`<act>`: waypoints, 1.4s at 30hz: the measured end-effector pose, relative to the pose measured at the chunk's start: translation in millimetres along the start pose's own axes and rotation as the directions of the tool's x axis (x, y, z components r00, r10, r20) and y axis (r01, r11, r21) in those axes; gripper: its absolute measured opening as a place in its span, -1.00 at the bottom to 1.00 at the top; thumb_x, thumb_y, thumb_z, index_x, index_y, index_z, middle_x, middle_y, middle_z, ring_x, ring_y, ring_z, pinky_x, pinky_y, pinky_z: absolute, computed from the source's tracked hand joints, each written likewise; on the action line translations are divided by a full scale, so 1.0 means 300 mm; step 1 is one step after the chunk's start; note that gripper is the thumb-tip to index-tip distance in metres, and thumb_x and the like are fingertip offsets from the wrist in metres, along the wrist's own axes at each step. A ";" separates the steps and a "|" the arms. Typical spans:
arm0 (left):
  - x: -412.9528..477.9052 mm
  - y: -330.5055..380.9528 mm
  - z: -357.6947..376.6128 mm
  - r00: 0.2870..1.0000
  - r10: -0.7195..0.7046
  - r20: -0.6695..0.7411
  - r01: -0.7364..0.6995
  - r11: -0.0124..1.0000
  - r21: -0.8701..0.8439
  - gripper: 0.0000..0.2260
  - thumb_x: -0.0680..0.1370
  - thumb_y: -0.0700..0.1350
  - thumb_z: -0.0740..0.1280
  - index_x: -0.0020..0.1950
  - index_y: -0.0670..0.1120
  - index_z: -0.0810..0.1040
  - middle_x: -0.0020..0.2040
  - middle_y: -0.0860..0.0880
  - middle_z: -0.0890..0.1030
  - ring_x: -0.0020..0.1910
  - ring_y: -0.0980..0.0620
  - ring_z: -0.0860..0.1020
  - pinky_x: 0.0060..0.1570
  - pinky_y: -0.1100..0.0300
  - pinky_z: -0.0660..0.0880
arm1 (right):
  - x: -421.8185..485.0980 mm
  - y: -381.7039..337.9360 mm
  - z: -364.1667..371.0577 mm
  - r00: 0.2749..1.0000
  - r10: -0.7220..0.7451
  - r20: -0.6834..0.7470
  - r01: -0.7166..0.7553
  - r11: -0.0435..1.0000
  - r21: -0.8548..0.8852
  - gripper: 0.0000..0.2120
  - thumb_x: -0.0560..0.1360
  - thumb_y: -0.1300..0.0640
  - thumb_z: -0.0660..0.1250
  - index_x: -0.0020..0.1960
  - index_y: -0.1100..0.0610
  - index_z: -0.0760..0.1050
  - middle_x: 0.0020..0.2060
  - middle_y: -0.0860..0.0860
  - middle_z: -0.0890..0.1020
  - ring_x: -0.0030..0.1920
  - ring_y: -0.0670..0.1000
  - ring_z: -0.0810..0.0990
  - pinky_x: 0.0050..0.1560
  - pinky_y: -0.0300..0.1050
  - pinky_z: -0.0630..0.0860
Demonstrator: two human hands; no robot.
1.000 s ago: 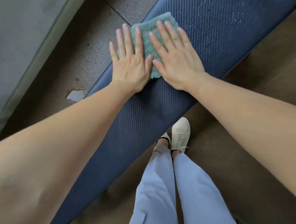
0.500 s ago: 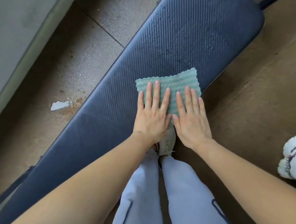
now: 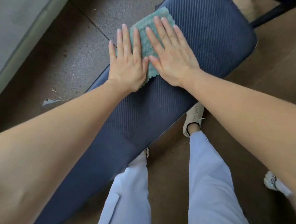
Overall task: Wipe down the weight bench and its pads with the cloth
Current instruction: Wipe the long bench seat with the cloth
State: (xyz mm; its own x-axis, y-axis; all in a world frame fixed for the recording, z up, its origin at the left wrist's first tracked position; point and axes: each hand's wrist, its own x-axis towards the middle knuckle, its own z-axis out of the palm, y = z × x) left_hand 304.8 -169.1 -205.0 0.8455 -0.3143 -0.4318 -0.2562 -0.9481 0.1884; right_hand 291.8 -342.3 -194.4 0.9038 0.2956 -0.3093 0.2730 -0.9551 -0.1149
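A long dark blue ribbed bench pad [image 3: 205, 40] runs diagonally from lower left to upper right. A green cloth [image 3: 146, 42] lies flat on its far left edge. My left hand [image 3: 127, 60] presses flat on the cloth's left side, fingers spread, partly over the pad's edge. My right hand [image 3: 172, 53] presses flat on the cloth's right side. Much of the cloth is hidden under both palms.
My legs in light blue trousers [image 3: 209, 185] and a white shoe [image 3: 193, 117] stand right of the bench. Another person's shoe [image 3: 273, 183] is at the right. A dark frame bar [image 3: 269, 13] sits at the pad's far end. Grey floor and a wall [image 3: 15, 10] lie left.
Both hands slid the cloth from the pad's near right edge across to its far left edge. My feet have moved apart.
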 end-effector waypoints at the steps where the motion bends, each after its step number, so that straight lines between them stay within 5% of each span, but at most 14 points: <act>1: -0.012 0.013 0.005 1.000 -0.006 -0.016 0.006 1.000 0.010 -0.35 0.70 0.15 -0.08 0.66 -0.20 -0.16 0.65 -0.32 -0.14 0.64 -0.32 -0.14 0.58 -0.31 -0.11 | -0.018 0.005 0.007 1.000 0.000 -0.008 0.000 1.000 -0.003 -0.36 0.70 -0.16 -0.14 0.68 0.11 -0.14 0.67 0.18 -0.07 0.67 0.15 -0.11 0.66 0.13 -0.08; 14: -0.339 0.445 0.178 0.987 0.083 0.135 -0.079 0.996 -0.031 -0.31 0.65 0.13 0.11 0.68 -0.13 -0.04 0.65 -0.33 -0.09 0.63 -0.38 -0.12 0.56 -0.36 -0.07 | -0.559 0.094 0.102 0.960 0.197 0.199 -0.216 0.974 0.076 -0.31 0.69 -0.06 0.06 0.67 0.22 -0.13 0.65 0.28 -0.12 0.66 0.23 -0.16 0.65 0.19 -0.05; 20: -0.129 0.324 0.071 0.984 0.161 0.075 -0.165 0.985 0.054 -0.34 0.70 0.18 0.02 0.68 -0.12 -0.10 0.66 -0.30 -0.11 0.65 -0.29 -0.13 0.60 -0.22 -0.05 | -0.327 0.165 0.049 0.976 0.154 0.153 -0.176 0.975 0.137 -0.31 0.69 -0.08 0.04 0.66 0.24 -0.13 0.64 0.30 -0.12 0.66 0.25 -0.15 0.62 0.15 -0.19; 30: 0.356 0.286 -0.136 0.999 -0.041 0.017 0.041 0.999 -0.021 -0.33 0.70 0.14 -0.04 0.66 -0.24 -0.13 0.67 -0.27 -0.08 0.66 -0.25 -0.10 0.60 -0.22 -0.08 | 0.161 0.417 -0.102 1.000 -0.006 0.006 0.006 0.997 0.080 -0.38 0.72 -0.06 -0.13 0.66 0.24 -0.13 0.65 0.25 -0.09 0.66 0.20 -0.12 0.66 0.12 -0.13; 35: 0.216 0.410 -0.065 0.997 0.080 -0.004 -0.079 0.992 0.098 -0.32 0.69 0.15 -0.06 0.65 -0.26 -0.10 0.65 -0.35 -0.08 0.64 -0.33 -0.10 0.57 -0.33 -0.08 | -0.066 0.441 -0.037 0.997 0.072 0.042 -0.076 0.993 0.092 -0.33 0.72 -0.09 -0.03 0.66 0.26 -0.12 0.64 0.30 -0.07 0.66 0.23 -0.09 0.65 0.17 -0.07; 42: -0.032 0.635 0.049 0.932 0.327 0.155 -0.341 0.937 0.078 -0.35 0.71 0.10 0.04 0.67 -0.22 -0.07 0.67 -0.28 -0.10 0.65 -0.28 -0.14 0.58 -0.28 -0.07 | -0.479 0.405 0.031 0.910 0.342 0.233 -0.377 0.917 0.130 -0.25 0.69 -0.06 0.10 0.66 0.26 -0.20 0.64 0.29 -0.14 0.66 0.22 -0.18 0.65 0.17 -0.06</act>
State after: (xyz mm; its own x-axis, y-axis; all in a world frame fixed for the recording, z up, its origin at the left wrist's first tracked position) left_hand 241.0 -347.6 -178.0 0.6318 -0.6102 -0.4781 -0.5648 -0.7848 0.2553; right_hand 191.9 -500.6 -172.6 0.8394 -0.0528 -0.5410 -0.1335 -0.9848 -0.1110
